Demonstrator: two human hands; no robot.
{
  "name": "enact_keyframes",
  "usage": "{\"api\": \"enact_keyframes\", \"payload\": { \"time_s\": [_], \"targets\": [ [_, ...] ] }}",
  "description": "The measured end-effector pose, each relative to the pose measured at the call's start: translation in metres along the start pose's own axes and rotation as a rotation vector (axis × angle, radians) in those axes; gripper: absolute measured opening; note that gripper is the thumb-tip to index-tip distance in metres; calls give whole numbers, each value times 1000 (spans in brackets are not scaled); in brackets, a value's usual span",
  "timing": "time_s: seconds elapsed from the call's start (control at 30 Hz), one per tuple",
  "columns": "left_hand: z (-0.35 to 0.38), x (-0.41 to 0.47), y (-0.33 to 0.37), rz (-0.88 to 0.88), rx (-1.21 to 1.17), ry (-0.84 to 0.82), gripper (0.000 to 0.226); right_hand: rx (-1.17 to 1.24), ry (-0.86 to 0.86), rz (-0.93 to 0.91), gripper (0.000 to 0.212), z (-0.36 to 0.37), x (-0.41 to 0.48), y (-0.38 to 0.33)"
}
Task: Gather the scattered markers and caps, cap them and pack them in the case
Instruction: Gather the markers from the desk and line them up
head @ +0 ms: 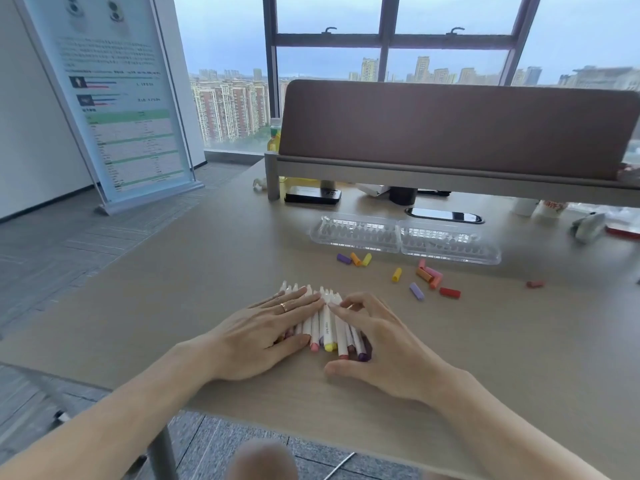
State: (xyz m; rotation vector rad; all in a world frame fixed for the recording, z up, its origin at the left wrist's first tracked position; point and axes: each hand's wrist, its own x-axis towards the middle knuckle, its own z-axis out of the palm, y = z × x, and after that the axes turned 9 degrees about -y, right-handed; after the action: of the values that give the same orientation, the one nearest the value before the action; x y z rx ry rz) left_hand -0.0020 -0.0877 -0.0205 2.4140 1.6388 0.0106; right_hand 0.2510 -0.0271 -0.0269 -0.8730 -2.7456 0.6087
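Note:
Several uncapped white markers (pixel 325 325) lie bunched side by side on the desk, tips pointing away from me. My left hand (pixel 266 332) rests flat on the left part of the bunch, fingers straight. My right hand (pixel 367 337) touches the right side of the bunch with bent fingers, thumb on the desk. Loose caps lie beyond: purple, orange and yellow caps (pixel 355 259), and a further scatter of yellow, pink, orange, lilac and red caps (pixel 427 278), plus one red cap (pixel 535 284) far right. The clear plastic case (pixel 405 239) lies open behind them.
A brown desk partition (pixel 450 129) on a raised shelf stands at the back. Under it are a black box (pixel 312 195), a cable port (pixel 444 215) and cups at the right. A drink bottle (pixel 274 135) and a standing banner (pixel 117 98) are at the left.

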Motion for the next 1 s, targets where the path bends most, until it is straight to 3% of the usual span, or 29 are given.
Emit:
{"api": "enact_keyframes", "payload": {
  "time_s": [0.27,0.4,0.73,1.0],
  "targets": [
    [0,11,3,67,13,61,83,-29,48,-22,71,0,6,7],
    [6,17,1,35,-26,90,77,10,96,-26,68,2,9,9],
    [4,20,3,57,-40,110,74,-54,-8,-78,63,-10,-2,22],
    [4,31,1,68,-178,101,69,-11,66,-67,55,-9,0,25]
  ]
}}
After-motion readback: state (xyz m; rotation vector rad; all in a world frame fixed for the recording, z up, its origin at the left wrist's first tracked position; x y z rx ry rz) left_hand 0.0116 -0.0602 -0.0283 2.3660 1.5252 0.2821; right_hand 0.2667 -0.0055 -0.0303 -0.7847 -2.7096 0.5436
